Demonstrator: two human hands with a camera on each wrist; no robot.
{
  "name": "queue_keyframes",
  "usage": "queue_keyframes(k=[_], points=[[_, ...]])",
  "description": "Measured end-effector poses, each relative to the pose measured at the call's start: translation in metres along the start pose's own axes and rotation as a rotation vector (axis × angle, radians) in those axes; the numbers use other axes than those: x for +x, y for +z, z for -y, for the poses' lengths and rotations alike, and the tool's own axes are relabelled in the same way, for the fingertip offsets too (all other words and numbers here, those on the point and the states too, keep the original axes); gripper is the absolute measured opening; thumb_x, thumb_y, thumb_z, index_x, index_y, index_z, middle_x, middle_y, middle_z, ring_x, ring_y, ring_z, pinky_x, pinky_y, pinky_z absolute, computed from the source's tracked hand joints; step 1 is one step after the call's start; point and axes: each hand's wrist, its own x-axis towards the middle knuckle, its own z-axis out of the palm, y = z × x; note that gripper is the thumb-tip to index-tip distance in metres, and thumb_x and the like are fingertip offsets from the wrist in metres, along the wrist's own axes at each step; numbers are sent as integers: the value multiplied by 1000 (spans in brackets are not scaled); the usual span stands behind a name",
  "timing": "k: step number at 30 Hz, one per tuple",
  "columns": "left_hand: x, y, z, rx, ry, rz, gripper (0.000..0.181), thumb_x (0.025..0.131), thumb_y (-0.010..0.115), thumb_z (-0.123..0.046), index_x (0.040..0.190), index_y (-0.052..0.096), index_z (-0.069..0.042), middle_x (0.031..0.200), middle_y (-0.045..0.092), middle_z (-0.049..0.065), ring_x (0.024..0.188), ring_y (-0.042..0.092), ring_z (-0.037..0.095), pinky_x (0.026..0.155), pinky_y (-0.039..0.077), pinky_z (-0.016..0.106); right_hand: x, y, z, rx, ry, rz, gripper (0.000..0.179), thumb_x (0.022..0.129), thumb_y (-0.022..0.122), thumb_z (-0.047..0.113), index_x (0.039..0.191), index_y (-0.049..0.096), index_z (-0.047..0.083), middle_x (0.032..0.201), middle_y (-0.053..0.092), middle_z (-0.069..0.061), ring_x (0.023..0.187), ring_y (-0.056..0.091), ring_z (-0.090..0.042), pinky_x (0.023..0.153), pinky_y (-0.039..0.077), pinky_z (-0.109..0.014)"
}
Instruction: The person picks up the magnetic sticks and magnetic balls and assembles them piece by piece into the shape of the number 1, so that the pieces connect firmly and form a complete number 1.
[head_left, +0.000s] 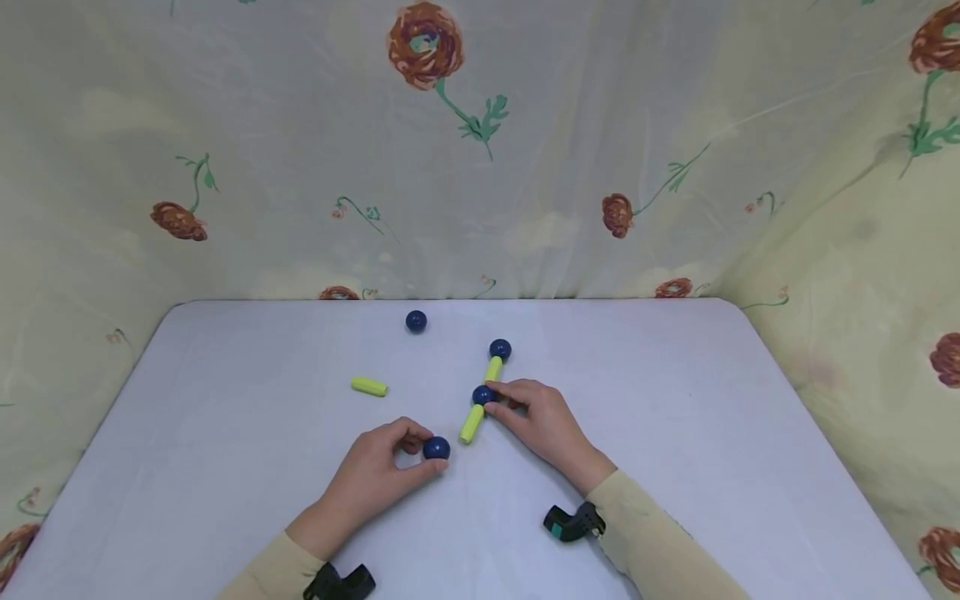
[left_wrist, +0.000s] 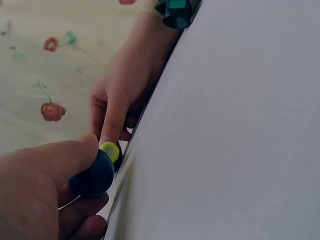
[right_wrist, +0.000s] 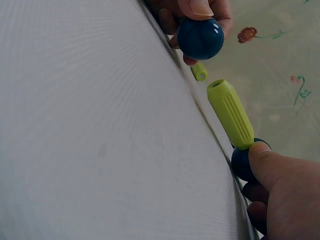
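My left hand (head_left: 378, 471) pinches a dark blue ball (head_left: 437, 448) between thumb and fingers, low over the white table. My right hand (head_left: 543, 421) grips another blue ball (head_left: 483, 395), the middle one of a joined chain. From that ball a yellow-green rod (head_left: 471, 424) points toward me, its near end bare. A second rod (head_left: 492, 369) runs away from it to a third blue ball (head_left: 500, 349). In the right wrist view, the bare rod end (right_wrist: 216, 85) shows a small grey centre and faces the left hand's ball (right_wrist: 200, 39), with a gap between them.
A loose yellow-green rod (head_left: 369, 386) lies on the white table (head_left: 637, 358), left of the chain. Farther back sits a single blue ball (head_left: 416, 322). Flower-printed cloth (head_left: 525, 217) hangs behind the table's far edge. Each wrist wears a black camera (head_left: 573, 522).
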Motion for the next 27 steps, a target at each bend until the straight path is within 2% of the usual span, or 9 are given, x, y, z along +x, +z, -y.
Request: queue_keyframes(k=[9,19,27], points=[[0,4,-1,62,88,-24,30,80,80,-50,99,68,-30,95,62,-21,94,56,4,84,48,34,-1,0,0,-4,-8,-3,35,93,69,38,124,70,21,107,69,10,86,58,-2,78,51,-29],[1,11,-4,110,125,-35,37,81,74,-58,100,71,-27,97,67,-17,96,56,6,86,47,35,-1,0,-2,-13,-25,-8,35,93,70,35,125,70,20,104,69,9,85,58,-2,76,51,-28],[3,16,-10,158,127,-54,39,82,73,-59,100,72,-25,96,68,-15,96,54,9,86,46,35,0,0,-1,-11,-29,-14,35,93,71,34,124,71,19,103,69,8,84,58,-3,75,50,-28]])
